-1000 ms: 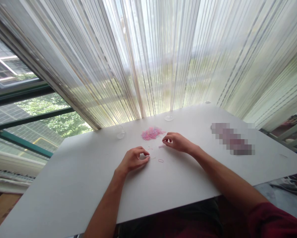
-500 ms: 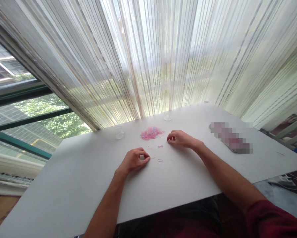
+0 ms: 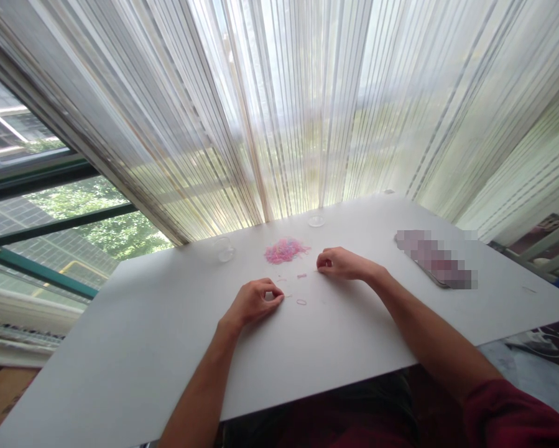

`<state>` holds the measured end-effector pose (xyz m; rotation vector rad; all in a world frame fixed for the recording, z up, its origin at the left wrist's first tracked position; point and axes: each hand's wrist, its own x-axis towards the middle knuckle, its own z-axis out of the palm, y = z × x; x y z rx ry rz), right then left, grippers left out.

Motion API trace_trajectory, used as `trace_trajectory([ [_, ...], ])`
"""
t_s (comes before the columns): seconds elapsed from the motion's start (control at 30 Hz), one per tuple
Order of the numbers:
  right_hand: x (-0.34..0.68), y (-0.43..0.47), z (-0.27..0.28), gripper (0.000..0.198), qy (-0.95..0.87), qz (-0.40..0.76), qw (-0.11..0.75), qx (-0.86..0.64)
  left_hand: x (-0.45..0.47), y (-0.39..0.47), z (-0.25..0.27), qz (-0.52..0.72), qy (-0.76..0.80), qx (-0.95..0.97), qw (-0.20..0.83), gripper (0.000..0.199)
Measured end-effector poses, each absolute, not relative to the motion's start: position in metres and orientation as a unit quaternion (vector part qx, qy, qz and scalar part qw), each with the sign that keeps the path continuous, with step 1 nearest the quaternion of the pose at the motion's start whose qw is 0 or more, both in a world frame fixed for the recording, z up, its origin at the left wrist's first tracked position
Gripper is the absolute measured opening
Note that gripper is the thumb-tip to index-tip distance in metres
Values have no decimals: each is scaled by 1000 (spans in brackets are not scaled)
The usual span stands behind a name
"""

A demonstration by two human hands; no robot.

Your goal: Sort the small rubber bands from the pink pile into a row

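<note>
My left hand point(image 3: 255, 301) rests low over the table with thumb and forefinger pinched together; a thin pale elastic band point(image 3: 288, 296) pokes out at their tips. Just right of it lies a loose pink elastic band point(image 3: 301, 302). My right hand point(image 3: 337, 262) is closed in a pinch on the far right side, fingers curled down to the tabletop, and whatever they hold is hidden. Between the hands sit a small pink bundle point(image 3: 301, 275) and another thin band point(image 3: 281, 280). Beyond them is a pile of pink and mixed-colour elastic bands point(image 3: 286, 251).
Two small clear round containers point(image 3: 316, 221) stand near the back edge of the white table point(image 3: 167, 342), one left and one right of the pile. A blurred-out flat object point(image 3: 433, 261) lies to the right. Sheer curtains point(image 3: 298, 112) hang behind.
My right hand's fingers have curled in slightly, and the pale bit that showed at their tips is no longer visible. My left hand has shifted a touch to the right.
</note>
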<state>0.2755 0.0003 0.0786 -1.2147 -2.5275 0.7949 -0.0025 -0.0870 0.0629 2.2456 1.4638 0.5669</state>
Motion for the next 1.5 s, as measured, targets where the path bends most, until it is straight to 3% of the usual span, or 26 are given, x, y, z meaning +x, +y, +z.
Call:
trace_trajectory([
  [0.33,277,1,79,14,-861,262,132,-416,-6,-86,61,233,525,793,205,16],
  [0.67,246,-17,65,18,-877,273,271,-287,-1,-84,60,304,490,785,227,13],
  [1.1,237,-23,64,13,-898,282,235,-243,5,-84,58,306,487,781,244,14],
  [1.33,284,1,82,15,-859,251,195,-401,11,-89,55,252,463,809,261,18],
  [1.5,294,8,80,14,-854,268,145,-421,18,-91,53,228,452,826,248,15],
])
